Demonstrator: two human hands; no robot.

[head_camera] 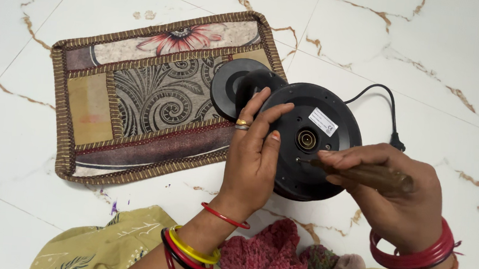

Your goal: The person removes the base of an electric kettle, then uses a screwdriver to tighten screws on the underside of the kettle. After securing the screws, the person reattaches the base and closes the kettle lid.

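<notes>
At the tool tip, the right hand (pixel 399 198) has its fingers closed around the brown wooden handle of a screwdriver (pixel 370 174), thumb and forefinger pinching the front of the handle. The short metal shaft points left and meets a screw position on the black underside of an electric kettle (pixel 313 143), just near of the round centre connector.

The left hand (pixel 255 153) lies flat against the left edge of the kettle base, fingers nearly straight and slightly spread, fingertips pressed on the black plastic. It grips nothing; it steadies the body.

Step in hand, as judged: working a screw in the kettle base. The next move appears to call for keeping the tip seated square in the screw head while the bracing hand resists rotation.

The kettle lies on its side on the white marble-patterned floor (pixel 438 70), base facing up toward the camera, right of centre. Its power base (pixel 232 85) rests just beyond it to the left, overlapping the right end of a patterned mat (pixel 139 104). A black cord (pixel 387 109) trails to the far right.
</notes>
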